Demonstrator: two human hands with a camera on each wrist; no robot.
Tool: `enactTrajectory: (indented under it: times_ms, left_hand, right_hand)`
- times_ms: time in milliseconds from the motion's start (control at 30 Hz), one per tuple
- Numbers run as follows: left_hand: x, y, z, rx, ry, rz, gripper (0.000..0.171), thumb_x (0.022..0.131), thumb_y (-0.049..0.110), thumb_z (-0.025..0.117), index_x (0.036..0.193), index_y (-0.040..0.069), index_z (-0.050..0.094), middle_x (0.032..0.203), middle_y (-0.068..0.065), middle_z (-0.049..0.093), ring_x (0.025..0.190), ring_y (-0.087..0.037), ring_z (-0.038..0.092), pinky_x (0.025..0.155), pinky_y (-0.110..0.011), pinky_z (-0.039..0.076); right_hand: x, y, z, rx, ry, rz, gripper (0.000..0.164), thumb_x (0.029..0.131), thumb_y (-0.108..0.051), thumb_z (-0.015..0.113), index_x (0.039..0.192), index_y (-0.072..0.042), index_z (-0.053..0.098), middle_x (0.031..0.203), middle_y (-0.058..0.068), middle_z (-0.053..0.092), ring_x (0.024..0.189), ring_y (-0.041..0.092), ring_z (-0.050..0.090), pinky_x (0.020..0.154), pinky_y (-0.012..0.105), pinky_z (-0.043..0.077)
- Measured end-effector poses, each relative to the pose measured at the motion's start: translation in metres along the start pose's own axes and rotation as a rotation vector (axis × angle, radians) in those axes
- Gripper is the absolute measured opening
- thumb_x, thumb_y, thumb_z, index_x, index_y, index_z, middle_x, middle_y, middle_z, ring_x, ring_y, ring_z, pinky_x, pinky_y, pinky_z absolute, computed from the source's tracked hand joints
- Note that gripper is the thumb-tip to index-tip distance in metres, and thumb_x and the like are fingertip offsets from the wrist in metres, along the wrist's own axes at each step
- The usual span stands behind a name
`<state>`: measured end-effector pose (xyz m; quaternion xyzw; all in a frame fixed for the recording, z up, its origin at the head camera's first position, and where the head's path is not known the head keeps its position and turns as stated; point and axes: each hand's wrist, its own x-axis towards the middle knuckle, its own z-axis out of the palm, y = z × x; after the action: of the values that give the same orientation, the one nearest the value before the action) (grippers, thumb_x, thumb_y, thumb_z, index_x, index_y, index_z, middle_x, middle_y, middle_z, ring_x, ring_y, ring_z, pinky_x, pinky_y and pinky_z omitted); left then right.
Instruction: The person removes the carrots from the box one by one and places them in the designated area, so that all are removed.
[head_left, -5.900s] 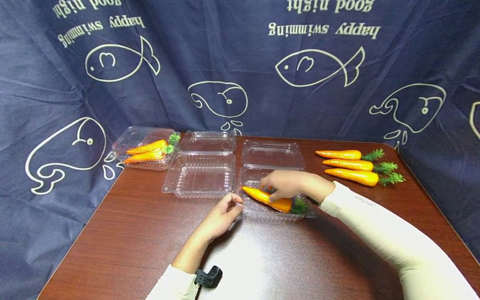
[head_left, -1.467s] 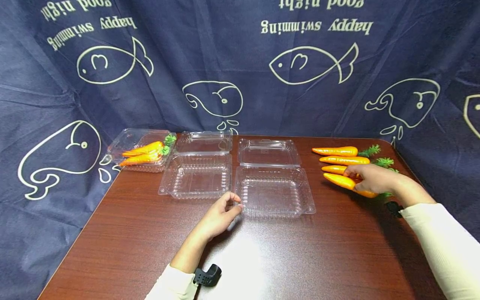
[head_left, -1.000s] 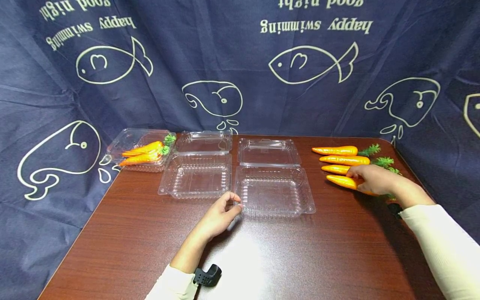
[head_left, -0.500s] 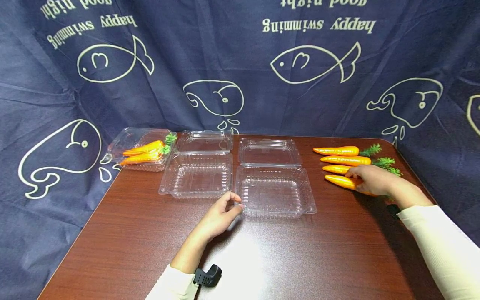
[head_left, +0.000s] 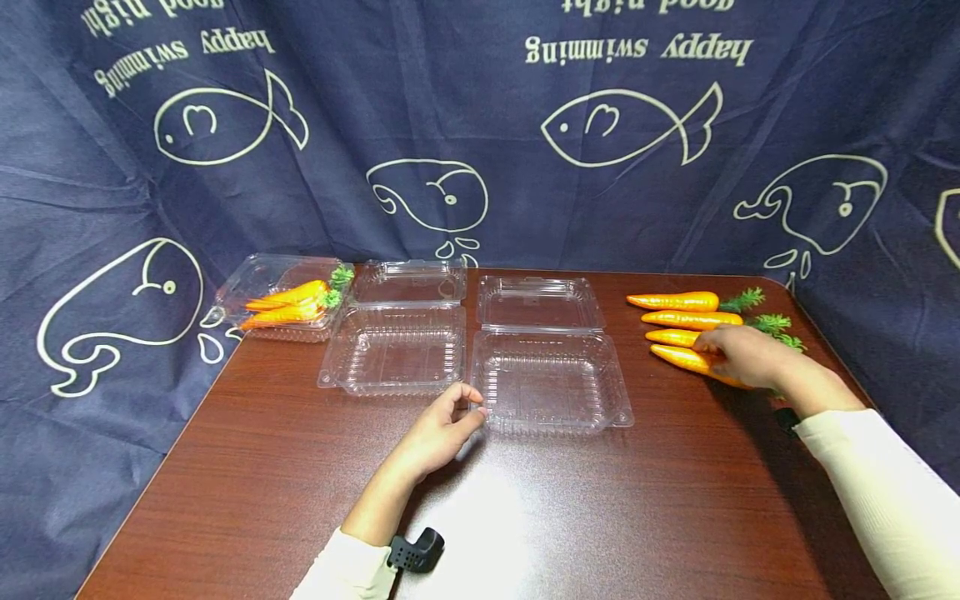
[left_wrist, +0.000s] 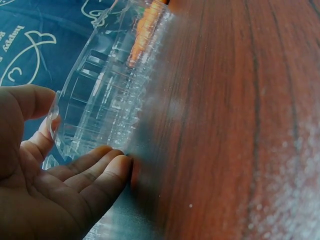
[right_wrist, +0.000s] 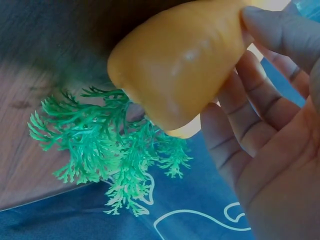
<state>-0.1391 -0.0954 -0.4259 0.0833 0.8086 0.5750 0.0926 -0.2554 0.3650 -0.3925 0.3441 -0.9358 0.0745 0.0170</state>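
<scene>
At the table's right side, my right hand [head_left: 750, 357] holds the nearest orange toy carrot [head_left: 686, 358], its thumb and fingers about the thick end. In the right wrist view that carrot [right_wrist: 175, 65] shows its blunt end and green plastic leaves [right_wrist: 110, 145]. It lies alongside several carrots in a row, such as the farthest one [head_left: 675, 302]. My left hand [head_left: 438, 429] stays by the front left corner of the right-hand clear plastic clamshell container [head_left: 551, 421]. Seen from the left wrist, thumb and a finger pinch a clear plastic corner tab [left_wrist: 55, 112].
A second lidded clear container [head_left: 393, 387] stands open just left of the first. At the far left a closed container [head_left: 300, 335] holds carrots with green tops. A dark blue patterned curtain [head_left: 517, 217] hangs behind the brown table [head_left: 285, 500].
Earlier, my right hand held a carrot inside the right container; now it is at the right, beside the row. During the last second it has barely shifted. My left hand stays put.
</scene>
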Motion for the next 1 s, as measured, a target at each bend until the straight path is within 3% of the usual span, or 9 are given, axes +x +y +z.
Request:
enactTrajectory:
  times_ms: [300,467,567,700,867,1000]
  left_hand:
    - [0.002,-0.003,-0.001,0.010,-0.007,0.003,0.021,0.097,0.021,0.062,0.113,0.008,0.056,0.098,-0.006,0.060,0.071,-0.013,0.052,0.063,-0.031,0.043]
    - [0.002,-0.004,-0.002,0.017,-0.020,0.001,0.022,0.097,0.022,0.060,0.114,0.008,0.056,0.081,0.000,0.053,0.066,-0.012,0.048,0.060,-0.028,0.041]
    - [0.002,-0.003,-0.002,0.013,-0.021,0.005,0.021,0.097,0.021,0.060,0.114,0.009,0.056,0.071,0.002,0.047,0.063,-0.012,0.045,0.057,-0.027,0.039]
    - [0.003,-0.003,-0.002,0.020,-0.009,0.016,0.020,0.097,0.020,0.060,0.113,0.008,0.056,0.076,0.001,0.052,0.062,-0.012,0.046,0.057,-0.028,0.040]
    - [0.002,-0.002,-0.001,0.035,-0.006,0.014,0.023,0.097,0.021,0.061,0.115,0.008,0.055,0.075,0.001,0.053,0.062,-0.012,0.047,0.057,-0.029,0.040]
    - [0.000,0.000,0.000,0.045,-0.019,0.005,0.023,0.098,0.021,0.059,0.116,0.008,0.055,0.087,-0.002,0.061,0.073,-0.013,0.055,0.063,-0.031,0.044]
  right_hand:
    - [0.002,-0.001,0.000,-0.011,0.040,0.005,0.028,0.067,0.008,0.078,0.090,-0.002,0.066,0.080,0.001,0.059,0.075,0.025,0.058,0.069,0.046,0.047]
    - [0.007,-0.018,-0.007,0.078,0.098,0.068,0.023,0.078,0.000,0.077,0.099,0.000,0.068,0.093,0.009,0.066,0.086,0.029,0.061,0.075,0.047,0.047]
    - [0.012,-0.037,-0.010,0.220,0.142,0.140,0.021,0.087,-0.008,0.073,0.106,-0.002,0.068,0.098,0.009,0.069,0.089,0.025,0.062,0.076,0.039,0.048]
    - [0.024,-0.060,-0.005,0.469,0.131,0.222,0.024,0.094,-0.011,0.067,0.115,0.000,0.064,0.102,0.010,0.067,0.087,0.018,0.062,0.071,0.028,0.049]
    - [0.036,-0.084,0.010,0.877,0.019,0.388,0.042,0.100,-0.014,0.058,0.131,0.010,0.044,0.102,0.019,0.060,0.084,0.024,0.062,0.068,0.035,0.054]
    - [0.041,-0.099,0.022,1.046,-0.023,0.477,0.046,0.100,-0.016,0.055,0.134,0.010,0.036,0.099,0.016,0.055,0.078,0.022,0.061,0.064,0.035,0.053]
